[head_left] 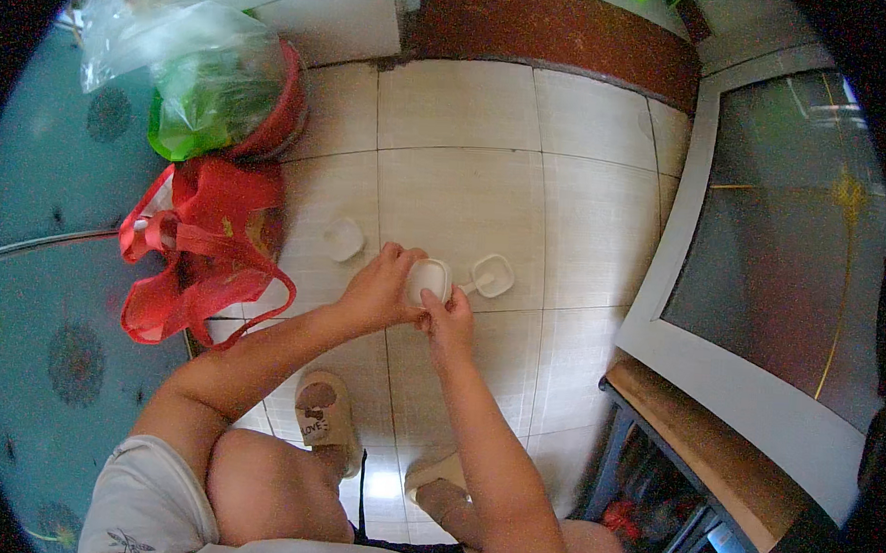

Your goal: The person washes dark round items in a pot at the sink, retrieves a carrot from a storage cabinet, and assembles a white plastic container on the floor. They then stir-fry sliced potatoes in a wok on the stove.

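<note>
Both of my hands meet over the tiled floor around a small white rounded-square container [430,277]. My left hand [382,288] wraps its left side and base. From the right, my right hand [450,320] grips it, with the thumb on the front of its rim. Whether a lid covers it cannot be told. Right of my hands, a white rounded-square piece [506,274] lies on the floor, with a pale spoon-like part [480,282] across it. On the left side, a similar white piece [344,239] rests on the tiles, blurred.
At left stand a red cloth bag [222,254] and a red tub [287,103] holding a green container and clear plastic, beside a teal patterned panel [27,187]. A white-framed glass panel [657,340] and a dark metal rack [615,428] are at right. My slippers [327,413] are below.
</note>
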Available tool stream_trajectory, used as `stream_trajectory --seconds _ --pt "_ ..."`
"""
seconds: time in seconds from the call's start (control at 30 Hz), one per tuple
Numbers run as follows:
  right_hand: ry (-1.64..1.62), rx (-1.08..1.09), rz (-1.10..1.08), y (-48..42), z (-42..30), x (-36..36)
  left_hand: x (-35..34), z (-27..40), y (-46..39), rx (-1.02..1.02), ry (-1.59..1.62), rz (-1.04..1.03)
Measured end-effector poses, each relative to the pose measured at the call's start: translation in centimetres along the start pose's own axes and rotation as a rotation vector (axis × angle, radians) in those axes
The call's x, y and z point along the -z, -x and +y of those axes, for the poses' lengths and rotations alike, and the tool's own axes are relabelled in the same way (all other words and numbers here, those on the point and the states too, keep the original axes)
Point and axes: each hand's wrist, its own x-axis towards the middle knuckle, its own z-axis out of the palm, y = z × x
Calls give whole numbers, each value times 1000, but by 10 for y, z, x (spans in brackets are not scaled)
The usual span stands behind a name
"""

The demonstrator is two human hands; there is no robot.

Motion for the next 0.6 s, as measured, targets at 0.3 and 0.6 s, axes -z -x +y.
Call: stream_trajectory --seconds 0.3,0.6 --pt "169 145 -53 -7 -10 42 2 -1 2 -182 -83 -72" --pt "-406 97 469 -33 -15 90 5 -47 -16 74 -138 83"
